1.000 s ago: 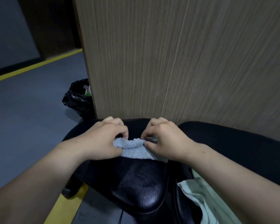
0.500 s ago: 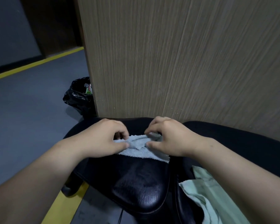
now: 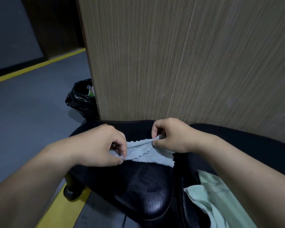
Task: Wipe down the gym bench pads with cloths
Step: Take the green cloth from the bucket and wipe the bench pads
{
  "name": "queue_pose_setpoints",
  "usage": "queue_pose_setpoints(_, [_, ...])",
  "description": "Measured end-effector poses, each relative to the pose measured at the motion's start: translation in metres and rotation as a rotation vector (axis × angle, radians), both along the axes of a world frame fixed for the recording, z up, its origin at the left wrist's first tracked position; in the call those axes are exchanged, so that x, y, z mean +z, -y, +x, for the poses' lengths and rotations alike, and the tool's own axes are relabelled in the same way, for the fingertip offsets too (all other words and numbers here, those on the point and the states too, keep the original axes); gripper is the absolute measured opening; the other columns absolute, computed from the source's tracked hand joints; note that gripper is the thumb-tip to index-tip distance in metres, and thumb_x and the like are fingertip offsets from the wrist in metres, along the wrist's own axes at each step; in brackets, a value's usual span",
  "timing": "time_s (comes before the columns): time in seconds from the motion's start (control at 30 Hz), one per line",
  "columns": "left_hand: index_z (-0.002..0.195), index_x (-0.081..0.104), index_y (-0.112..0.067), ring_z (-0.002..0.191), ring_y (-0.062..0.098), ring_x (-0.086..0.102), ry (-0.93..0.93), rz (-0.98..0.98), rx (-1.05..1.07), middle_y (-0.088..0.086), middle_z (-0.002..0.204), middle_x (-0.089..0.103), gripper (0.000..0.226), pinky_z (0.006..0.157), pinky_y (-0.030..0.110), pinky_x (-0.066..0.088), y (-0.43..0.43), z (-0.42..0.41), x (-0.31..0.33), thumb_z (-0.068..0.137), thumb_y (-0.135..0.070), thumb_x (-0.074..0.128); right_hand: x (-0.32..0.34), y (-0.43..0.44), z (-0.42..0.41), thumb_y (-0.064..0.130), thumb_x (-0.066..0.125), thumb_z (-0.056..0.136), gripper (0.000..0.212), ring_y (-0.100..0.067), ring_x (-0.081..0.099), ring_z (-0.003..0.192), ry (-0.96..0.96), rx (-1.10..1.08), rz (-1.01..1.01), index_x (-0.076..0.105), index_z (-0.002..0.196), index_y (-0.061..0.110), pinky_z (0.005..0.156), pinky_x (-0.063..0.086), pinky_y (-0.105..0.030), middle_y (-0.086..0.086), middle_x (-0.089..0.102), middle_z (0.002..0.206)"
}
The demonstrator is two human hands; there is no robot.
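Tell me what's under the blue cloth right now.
The blue cloth lies on the black bench pad, pinched at its ends by the left hand and right hand. The pad surface directly beneath the cloth is covered, so its condition can't be seen.

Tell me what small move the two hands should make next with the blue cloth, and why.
Probably pull the hands apart a little more to open the blue cloth flat. The left hand and right hand each pinch an edge, and the cloth, lying on the black bench pad, is partly folded over itself, so it offers little wiping surface.
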State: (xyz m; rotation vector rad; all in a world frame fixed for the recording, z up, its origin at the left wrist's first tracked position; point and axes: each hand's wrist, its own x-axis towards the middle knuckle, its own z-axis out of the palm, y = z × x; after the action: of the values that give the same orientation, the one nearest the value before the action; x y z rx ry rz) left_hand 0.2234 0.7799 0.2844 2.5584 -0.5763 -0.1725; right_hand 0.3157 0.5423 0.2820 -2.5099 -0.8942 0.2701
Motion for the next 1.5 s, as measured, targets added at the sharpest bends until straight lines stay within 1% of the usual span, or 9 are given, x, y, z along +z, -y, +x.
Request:
queue_pose_setpoints(0.23, [0.069, 0.065, -0.023, 0.097, -0.009, 0.060, -0.101, 0.032, 0.001, -0.027, 0.113, 0.064, 0.012, 0.071, 0.006, 0.040, 0.005, -0.015, 0.015, 0.072, -0.012, 0.069, 0.002, 0.002, 0.006, 0.023, 0.075, 0.085, 0.012, -0.010, 0.062, 0.061, -0.288, -0.180, 0.258, 0.068, 0.087, 0.013, 0.063, 0.054, -0.030, 0.004, 0.067, 0.067])
queue_pose_setpoints(0.37, [0.068, 0.062, -0.021, 0.084, -0.012, 0.060, -0.231, 0.042, -0.045, -0.026, 0.113, 0.066, 0.016, 0.062, 0.006, 0.038, 0.007, -0.026, 0.027, 0.073, -0.007, 0.066, -0.013, 0.002, 0.018, 0.025, 0.073, 0.085, 0.012, -0.009, 0.060, 0.072, -0.096, -0.357, 0.165, 0.063, 0.085, 0.018, 0.054, 0.043, -0.018, 0.005, 0.064, 0.081])
queue_pose_setpoints(0.5, [0.081, 0.071, -0.033, 0.110, -0.012, 0.054, -0.332, 0.199, -0.104, -0.034, 0.120, 0.059, 0.006, 0.089, 0.020, 0.047, 0.010, -0.036, 0.029, 0.077, -0.032, 0.077, -0.016, 0.011, 0.007, 0.026, 0.067, 0.086, 0.022, -0.015, 0.054, 0.097, 0.236, -0.302, -0.016, 0.059, 0.105, 0.019, 0.077, 0.047, -0.029, 0.004, 0.055, 0.103])
queue_pose_setpoints(0.6, [0.083, 0.076, -0.032, 0.092, -0.002, 0.067, -0.210, -0.075, 0.081, -0.021, 0.101, 0.072, 0.006, 0.076, 0.016, 0.051, 0.012, -0.030, 0.020, 0.087, -0.034, 0.072, -0.005, 0.018, -0.019, 0.028, 0.062, 0.089, 0.018, -0.011, 0.052, 0.094, 0.380, -0.115, 0.024, 0.060, 0.106, 0.023, 0.081, 0.046, -0.029, 0.009, 0.053, 0.101])
queue_pose_setpoints(0.73, [0.080, 0.069, -0.033, 0.075, 0.003, 0.063, 0.142, -0.039, 0.637, -0.015, 0.080, 0.067, 0.013, 0.060, 0.021, 0.043, 0.001, 0.000, -0.008, 0.090, -0.041, 0.067, 0.005, 0.024, -0.039, 0.036, 0.061, 0.089, 0.022, -0.014, 0.059, 0.084, 0.118, -0.260, -0.118, 0.062, 0.099, 0.017, 0.068, 0.048, -0.028, 0.003, 0.063, 0.093])
queue_pose_setpoints(0.9, [0.073, 0.067, -0.028, 0.075, 0.003, 0.058, 0.001, 0.066, 0.484, -0.010, 0.086, 0.063, 0.015, 0.064, 0.023, 0.046, -0.003, 0.010, -0.018, 0.078, -0.038, 0.078, 0.010, 0.025, -0.045, 0.060, 0.069, 0.077, 0.054, -0.015, 0.062, 0.069, -0.149, -0.435, -0.174, 0.072, 0.086, 0.007, 0.060, 0.048, -0.029, 0.000, 0.065, 0.071])
queue_pose_setpoints(1.3, [0.081, 0.067, -0.024, 0.081, 0.016, 0.065, 0.248, -0.359, 0.982, -0.007, 0.077, 0.069, 0.009, 0.063, 0.026, 0.042, -0.012, 0.045, -0.037, 0.086, -0.021, 0.073, 0.003, 0.055, -0.077, 0.051, 0.075, 0.078, 0.048, 0.002, 0.045, 0.106, 0.140, 0.173, -0.211, 0.053, 0.119, 0.041, 0.089, 0.046, -0.020, 0.020, 0.035, 0.118])
queue_pose_setpoints(1.4, [0.079, 0.062, -0.025, 0.075, 0.011, 0.058, 0.451, -0.198, 0.892, -0.009, 0.081, 0.061, 0.011, 0.067, 0.030, 0.042, -0.014, 0.032, -0.034, 0.086, -0.022, 0.070, -0.002, 0.059, -0.076, 0.041, 0.068, 0.085, 0.026, -0.002, 0.047, 0.103, 0.269, 0.253, -0.209, 0.060, 0.109, 0.035, 0.083, 0.048, -0.027, 0.018, 0.041, 0.115])
queue_pose_setpoints(1.5, [0.068, 0.057, -0.027, 0.061, 0.009, 0.057, 0.335, -0.126, 0.399, -0.009, 0.069, 0.060, 0.022, 0.056, 0.029, 0.046, -0.011, -0.003, -0.023, 0.081, -0.023, 0.074, -0.005, 0.061, -0.077, 0.040, 0.060, 0.088, 0.021, -0.008, 0.050, 0.102, 0.358, 0.299, -0.261, 0.063, 0.107, 0.030, 0.080, 0.049, -0.029, 0.013, 0.048, 0.112])
